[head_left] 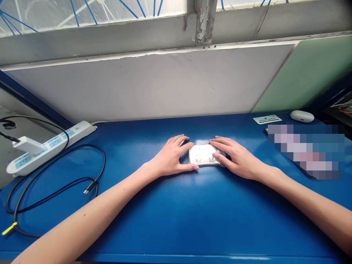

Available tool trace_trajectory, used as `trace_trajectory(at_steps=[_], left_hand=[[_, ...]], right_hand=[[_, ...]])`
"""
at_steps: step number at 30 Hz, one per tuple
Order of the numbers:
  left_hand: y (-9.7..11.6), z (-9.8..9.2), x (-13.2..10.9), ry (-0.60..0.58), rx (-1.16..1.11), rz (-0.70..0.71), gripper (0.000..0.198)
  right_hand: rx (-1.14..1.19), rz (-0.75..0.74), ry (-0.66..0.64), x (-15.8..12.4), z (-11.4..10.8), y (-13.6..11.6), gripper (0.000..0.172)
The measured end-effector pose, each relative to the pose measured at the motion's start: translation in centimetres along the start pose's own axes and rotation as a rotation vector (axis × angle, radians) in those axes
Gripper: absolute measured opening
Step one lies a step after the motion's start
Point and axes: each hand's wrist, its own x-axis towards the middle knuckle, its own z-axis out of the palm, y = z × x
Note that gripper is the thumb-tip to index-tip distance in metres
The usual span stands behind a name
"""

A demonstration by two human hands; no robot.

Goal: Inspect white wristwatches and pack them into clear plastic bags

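A small flat white box (202, 154) lies on the blue table (176, 220), roughly central and toward the far edge, short of the white wall panel (154, 84). Its top face is pale with faint grey print; the print cannot be read.

The left hand (172, 156) grips the box's left end: thumb along the near edge, fingers curled over the far edge, palm standing off the table. The right hand (236, 157) grips the right end, fingers spread flat across the top and the far right corner. Both hands touch the box and hold it between them. Whether the box rests fully on the table or is slightly raised cannot be told.

Well left of the box, a white power strip (49, 146) lies diagonally at the table's left edge with a white plug adapter (27, 145) seated in it. A black cable (63, 183) loops over the table between the strip and the left forearm, its free connector end lying near the loop.

Right of the box, by the far edge, lie a small white label card (267, 119) and a white oval case (301, 116). A blurred area sits just nearer than these; its contents cannot be told. A green panel (310, 73) stands behind that corner.
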Motion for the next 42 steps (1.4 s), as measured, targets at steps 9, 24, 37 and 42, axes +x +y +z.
trace_trajectory(at_steps=[9,24,37,42], left_hand=[[0.0,0.1,0.0,0.013,-0.017,-0.012,0.073],[0.3,0.0,0.0,0.018,-0.012,-0.003,0.066],[0.6,0.2,0.0,0.058,0.074,0.011,0.056],[0.6,0.2,-0.1,0.056,0.074,0.014,0.052]], right_hand=[[-0.002,-0.010,-0.040,0.1,-0.5,0.1,0.043],[0.073,0.026,-0.065,0.0,-0.8,0.4,0.046],[-0.092,-0.122,0.073,0.1,-1.6,1.5,0.027],[-0.067,-0.073,0.004,0.0,-1.6,1.5,0.032]])
